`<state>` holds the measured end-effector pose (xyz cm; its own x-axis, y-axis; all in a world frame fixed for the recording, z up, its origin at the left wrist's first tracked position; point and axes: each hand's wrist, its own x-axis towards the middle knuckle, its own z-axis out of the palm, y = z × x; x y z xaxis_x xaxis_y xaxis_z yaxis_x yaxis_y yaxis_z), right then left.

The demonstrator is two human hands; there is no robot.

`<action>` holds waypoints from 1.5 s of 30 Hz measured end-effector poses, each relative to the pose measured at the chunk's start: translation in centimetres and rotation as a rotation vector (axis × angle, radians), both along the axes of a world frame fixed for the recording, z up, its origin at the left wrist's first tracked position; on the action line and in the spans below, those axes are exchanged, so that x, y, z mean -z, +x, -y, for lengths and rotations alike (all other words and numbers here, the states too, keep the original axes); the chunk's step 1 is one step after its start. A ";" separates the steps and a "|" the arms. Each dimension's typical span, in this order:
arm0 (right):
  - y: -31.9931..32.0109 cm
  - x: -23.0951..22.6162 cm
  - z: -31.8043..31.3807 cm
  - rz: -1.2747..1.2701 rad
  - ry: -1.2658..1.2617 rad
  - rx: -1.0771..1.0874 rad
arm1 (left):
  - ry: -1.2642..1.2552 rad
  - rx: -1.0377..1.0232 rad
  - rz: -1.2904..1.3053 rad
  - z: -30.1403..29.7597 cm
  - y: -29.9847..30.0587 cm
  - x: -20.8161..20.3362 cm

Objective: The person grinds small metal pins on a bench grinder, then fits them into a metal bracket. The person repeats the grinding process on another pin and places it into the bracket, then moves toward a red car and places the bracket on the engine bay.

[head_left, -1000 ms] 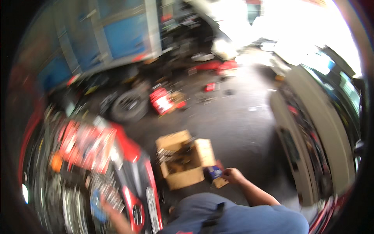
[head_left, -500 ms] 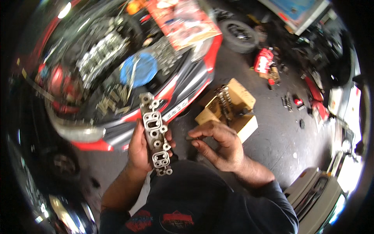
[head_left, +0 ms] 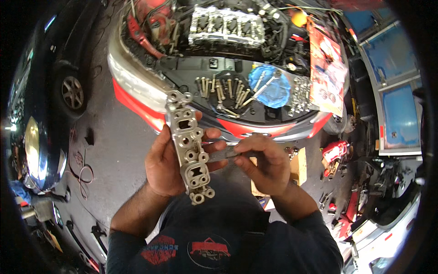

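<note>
My left hand (head_left: pixel 160 170) grips a long cast-metal engine part (head_left: pixel 185 140) with round bosses and oblong openings. The part stands tilted in front of me, its top leaning left, with fingers showing behind its right side. Close to its right edge, my right hand (head_left: pixel 269 168) pinches a small flat grey blade-like piece (head_left: pixel 229 153) between thumb and forefinger. The piece points at the engine part and overlaps the left fingertips in view; whether it touches the metal I cannot tell.
Ahead is a red car's front with an exposed engine (head_left: pixel 226 28). Several bolts (head_left: pixel 230 89), a blue round cover (head_left: pixel 270 86) and small metal parts (head_left: pixel 299 95) lie along its front. A cardboard box (head_left: pixel 299 166) stands behind my right hand; a dark car (head_left: pixel 34 132) is at left.
My view has swung right, so the red car now lies straight ahead. The right hand's flat piece has come closer to the engine part, which stays in my left hand.
</note>
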<state>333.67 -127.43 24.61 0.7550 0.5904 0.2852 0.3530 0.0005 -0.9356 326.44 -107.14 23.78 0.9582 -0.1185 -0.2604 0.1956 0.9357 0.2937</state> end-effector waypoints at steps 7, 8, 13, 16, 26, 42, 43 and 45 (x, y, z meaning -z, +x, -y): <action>4.4 0.0 -6.5 -0.280 0.182 0.060 | 0.610 0.024 -0.160 -7.8 1.8 -2.8; 5.0 -0.6 -7.5 -0.228 0.189 0.030 | 0.713 0.040 -0.129 -8.8 1.9 -3.2; 7.5 -2.4 -13.0 0.129 0.222 -0.149 | 0.505 0.078 -0.131 -11.6 1.0 -3.5; 8.6 -3.6 -16.1 0.229 0.219 -0.340 | 0.720 0.039 -0.051 -11.9 0.2 -3.2; 10.5 -7.0 -22.1 0.470 0.127 -0.607 | 0.565 -0.458 0.064 -11.9 1.0 -2.8; 12.3 -6.5 -22.0 0.623 -0.115 -0.652 | 0.941 -0.492 0.166 -11.9 3.3 -2.7; 12.4 -6.5 -22.0 0.519 -0.115 -0.663 | 0.931 -0.506 0.176 -12.0 3.4 -2.9; 12.6 -6.6 -21.9 0.392 -0.018 -0.617 | 0.976 -0.534 0.203 -12.2 3.4 -3.1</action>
<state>346.31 -105.52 31.23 0.1278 0.8825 0.4527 0.6020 0.2938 -0.7425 329.86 -94.98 26.92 0.8604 0.4873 0.1491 -0.2951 0.2379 0.9254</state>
